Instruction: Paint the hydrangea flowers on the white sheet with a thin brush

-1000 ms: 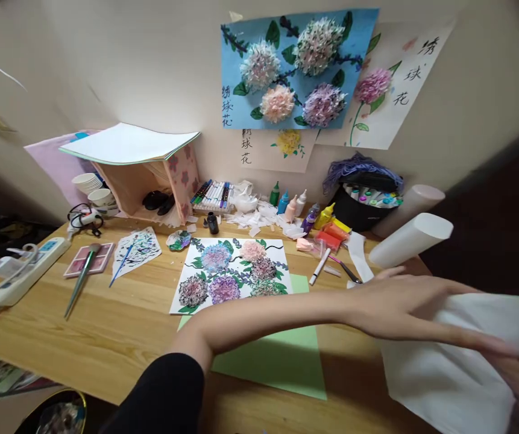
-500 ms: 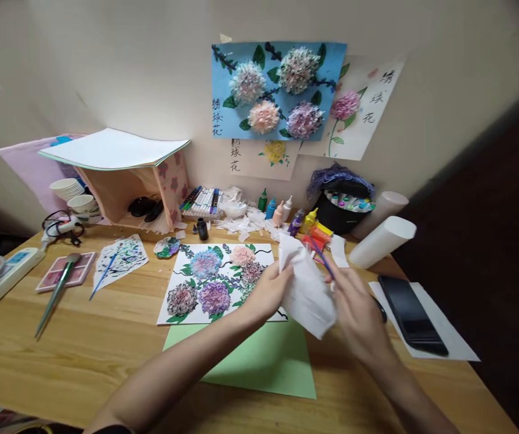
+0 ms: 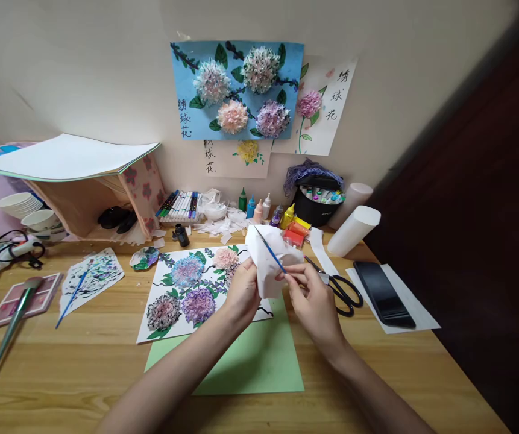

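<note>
My left hand [image 3: 244, 293] is closed on the left edge of a white tissue [image 3: 266, 265]. A thin blue paintbrush [image 3: 272, 252] is pinched in my right hand [image 3: 311, 298], its dark tip pointing up and left across the tissue. Both hands are above the right part of a white sheet with raised paper flowers [image 3: 187, 271] in blue, pink, purple and black-white. Partly under that sheet lies a green sheet [image 3: 259, 361]. Black-handled scissors [image 3: 347, 295] rest just right of my right hand.
A phone [image 3: 383, 295] lies on white paper at the right. Behind stand a paper roll [image 3: 354, 231], a black marker bag [image 3: 316, 202], small paint bottles [image 3: 258, 211] and an ink bottle [image 3: 181, 235]. At left are another brush [image 3: 12, 331], a paint-marked tissue [image 3: 100, 277] and a box [image 3: 141, 187].
The view has shifted right. The tissue is now more bunched, and the brush lies across its front. The scissors, mostly hidden before, now show.
</note>
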### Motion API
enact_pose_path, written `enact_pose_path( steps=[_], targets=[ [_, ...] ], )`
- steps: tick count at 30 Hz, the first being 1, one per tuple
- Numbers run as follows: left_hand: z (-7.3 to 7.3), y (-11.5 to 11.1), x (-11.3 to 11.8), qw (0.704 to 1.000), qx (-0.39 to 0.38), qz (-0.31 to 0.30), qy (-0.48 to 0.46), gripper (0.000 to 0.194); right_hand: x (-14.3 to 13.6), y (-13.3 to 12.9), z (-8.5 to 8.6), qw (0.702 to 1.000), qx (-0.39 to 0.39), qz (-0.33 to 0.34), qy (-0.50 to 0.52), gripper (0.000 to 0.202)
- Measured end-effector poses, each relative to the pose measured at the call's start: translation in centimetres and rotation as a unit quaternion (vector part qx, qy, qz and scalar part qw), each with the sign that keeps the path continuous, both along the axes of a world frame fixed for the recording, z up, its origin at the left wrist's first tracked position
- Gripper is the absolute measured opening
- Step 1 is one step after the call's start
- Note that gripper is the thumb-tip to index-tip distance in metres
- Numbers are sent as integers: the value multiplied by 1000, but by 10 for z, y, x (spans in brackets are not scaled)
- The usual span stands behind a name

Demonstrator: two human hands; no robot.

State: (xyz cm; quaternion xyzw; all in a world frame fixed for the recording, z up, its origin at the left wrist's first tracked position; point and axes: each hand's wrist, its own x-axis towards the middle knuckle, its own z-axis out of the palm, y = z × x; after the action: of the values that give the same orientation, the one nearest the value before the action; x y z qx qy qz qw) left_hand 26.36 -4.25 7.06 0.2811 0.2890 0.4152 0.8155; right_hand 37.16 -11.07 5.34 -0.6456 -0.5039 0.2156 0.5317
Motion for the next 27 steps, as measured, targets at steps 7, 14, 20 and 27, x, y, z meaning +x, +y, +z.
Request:
enact_pose_path(
  steps=[7, 14, 20, 27],
  targets=[
    [-4, 12, 13, 991, 44, 99, 84, 33, -1, 1, -2, 994, -44, 31, 97, 20],
    [4, 23, 22, 981, 35, 171, 85, 28, 0, -3, -4, 996, 43, -45, -71, 14],
    [4, 23, 27, 984, 20, 165, 64, 26, 3, -4, -4, 997, 43, -56, -40, 17],
    [6, 26, 21, 986, 55, 124, 94, 25, 27, 3, 11, 922, -126, 102, 350, 35]
  ],
)
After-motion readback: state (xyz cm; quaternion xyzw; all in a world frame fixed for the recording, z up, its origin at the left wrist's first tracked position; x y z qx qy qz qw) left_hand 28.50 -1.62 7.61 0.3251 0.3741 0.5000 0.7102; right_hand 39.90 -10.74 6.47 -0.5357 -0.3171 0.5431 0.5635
